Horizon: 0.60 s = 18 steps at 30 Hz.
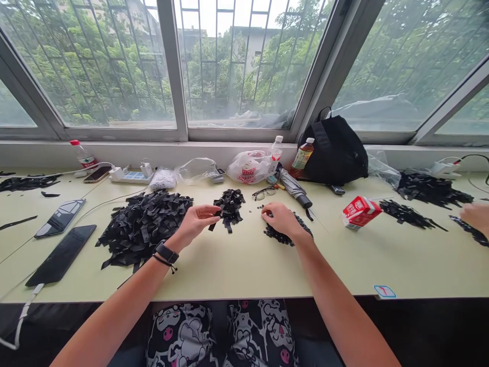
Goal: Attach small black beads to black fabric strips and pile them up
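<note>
Black strips (143,229) heap beside my left hand (194,221); a red-and-white carton (361,211) and a black backpack (334,150) sit farther along the pale green desk (214,270), under barred windows (244,61). That hand, half open, is just beside a smaller strip pile (229,206); my right hand (280,219), curled, touches dark small pieces (284,234).

Blk smartwatch (167,252) on L wrist, thin blk cord bracelet (162,262) just beside it, knotted end hanging. L hand (194,221) & R hand (280,219) bare. Blk/grey PJ trousers (179,334), cartoon animal print, pink noses.
</note>
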Motion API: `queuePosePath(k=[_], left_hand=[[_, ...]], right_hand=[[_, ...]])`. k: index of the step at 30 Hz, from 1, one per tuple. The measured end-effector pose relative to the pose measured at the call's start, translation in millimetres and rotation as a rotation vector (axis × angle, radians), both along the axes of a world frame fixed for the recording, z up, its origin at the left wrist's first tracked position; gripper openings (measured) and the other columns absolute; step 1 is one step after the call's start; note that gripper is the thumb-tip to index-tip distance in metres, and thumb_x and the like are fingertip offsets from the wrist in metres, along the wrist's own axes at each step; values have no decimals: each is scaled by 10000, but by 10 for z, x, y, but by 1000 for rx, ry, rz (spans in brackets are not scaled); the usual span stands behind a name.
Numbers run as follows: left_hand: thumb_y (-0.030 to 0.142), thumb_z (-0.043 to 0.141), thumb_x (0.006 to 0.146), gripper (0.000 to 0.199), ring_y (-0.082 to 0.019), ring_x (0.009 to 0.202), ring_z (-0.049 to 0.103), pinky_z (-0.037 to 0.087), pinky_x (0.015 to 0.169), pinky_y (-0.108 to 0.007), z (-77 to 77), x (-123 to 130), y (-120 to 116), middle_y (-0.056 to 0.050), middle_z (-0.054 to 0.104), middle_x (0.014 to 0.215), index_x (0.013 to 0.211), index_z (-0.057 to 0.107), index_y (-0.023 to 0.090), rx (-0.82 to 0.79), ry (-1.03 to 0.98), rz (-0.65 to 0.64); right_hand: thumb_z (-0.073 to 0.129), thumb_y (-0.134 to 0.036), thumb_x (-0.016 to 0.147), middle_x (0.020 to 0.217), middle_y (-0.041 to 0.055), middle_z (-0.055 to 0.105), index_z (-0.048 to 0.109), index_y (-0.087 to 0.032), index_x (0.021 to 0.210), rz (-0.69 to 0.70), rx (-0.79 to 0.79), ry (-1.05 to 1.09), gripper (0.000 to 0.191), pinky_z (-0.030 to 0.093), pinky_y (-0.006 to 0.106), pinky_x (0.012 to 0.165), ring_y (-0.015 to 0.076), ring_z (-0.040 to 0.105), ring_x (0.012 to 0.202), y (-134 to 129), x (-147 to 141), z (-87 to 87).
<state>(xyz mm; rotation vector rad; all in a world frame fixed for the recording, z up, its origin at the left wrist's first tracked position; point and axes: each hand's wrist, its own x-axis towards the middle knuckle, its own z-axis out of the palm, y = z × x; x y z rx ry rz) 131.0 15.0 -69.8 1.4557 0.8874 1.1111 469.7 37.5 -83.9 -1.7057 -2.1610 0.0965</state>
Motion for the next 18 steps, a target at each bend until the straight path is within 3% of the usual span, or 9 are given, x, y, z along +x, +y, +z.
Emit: queuePosePath(k=[7, 12, 15, 18], left_hand=[[306, 901, 694, 505, -244, 919, 741, 608, 831, -385, 79, 11, -70, -140, 752, 1250, 1175, 791, 203, -41, -52, -68], [308, 884, 721, 483, -262, 935, 748, 633, 851, -456, 144, 15, -145, -55, 713, 1343, 1192, 778, 318, -47, -39, -98], [337, 871, 738, 487, -273, 961, 757, 647, 848, -457, 149, 47, -184, -28, 752, 1257, 1212, 761, 347, -63, 47, -75], [317, 884, 724, 479, -287, 976, 760, 665, 807, -450, 123, 100, -213, -26, 769, 1214, 1188, 770, 344, -39, 64, -54]], right_hand=[[604, -255, 887, 852, 69, 707, 656, -219, 790, -19, -14, -4, 116, 453, 320, 743, 223, 640, 841, 3, 0, -35], [581, -308, 904, 828, 74, 706, 619, -214, 802, -26, 42, 175, 143, 469, 325, 701, 215, 632, 760, -19, -51, 49], [604, -387, 921, 813, 62, 718, 639, -215, 851, 101, 63, 453, 188, 525, 341, 721, 217, 657, 750, -97, -253, 133], [693, -473, 887, 862, 58, 729, 684, -212, 886, 302, -30, 715, 261, 576, 354, 787, 217, 685, 809, -209, -552, 154]])
